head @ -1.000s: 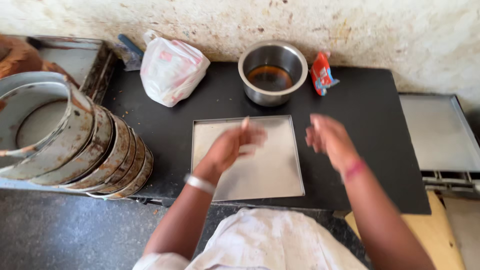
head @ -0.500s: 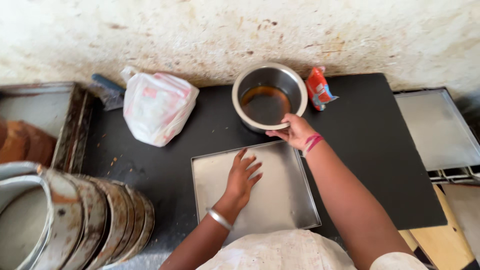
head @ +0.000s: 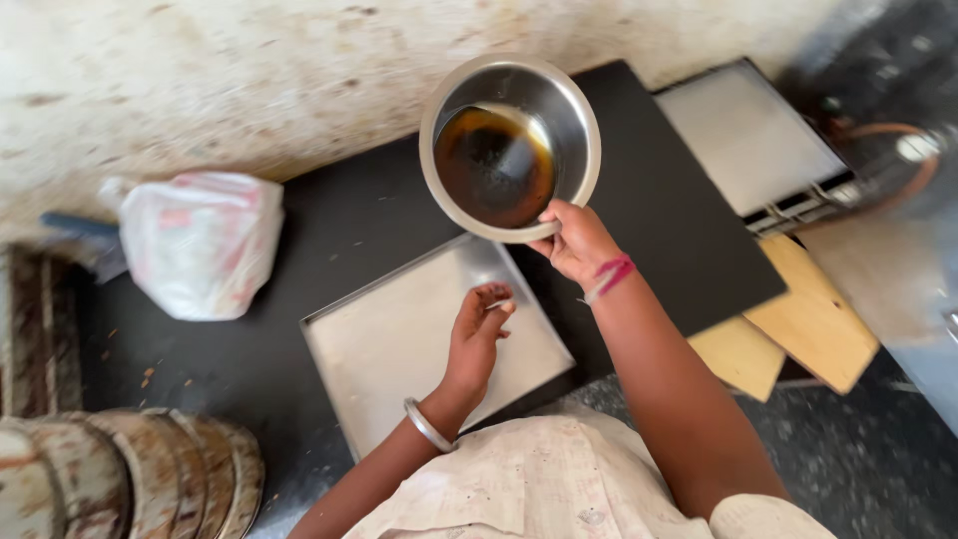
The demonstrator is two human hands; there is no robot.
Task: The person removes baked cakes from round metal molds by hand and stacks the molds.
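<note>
My right hand (head: 577, 240) grips the near rim of a round steel bowl (head: 574, 120) and holds it up, tilted, above the black counter (head: 659, 215). Dark brown liquid (head: 494, 165) pools inside the bowl. A square, shallow metal tray (head: 399, 344) lies on the counter below the bowl. My left hand (head: 479, 329) hovers over the tray's right part, fingers loosely curled, holding nothing. A metal bangle circles the left wrist and a red thread the right.
A tied white plastic bag (head: 200, 245) sits on the counter at the left. Stacked round metal pans (head: 130, 479) lie at the lower left. A flat metal sheet (head: 748, 135) and wooden boards (head: 798, 324) are at the right. A stained wall runs behind.
My right hand has lifted the steel bowl off the counter and tilted it toward the tray. My left hand rose off the tray surface. The view shifted right.
</note>
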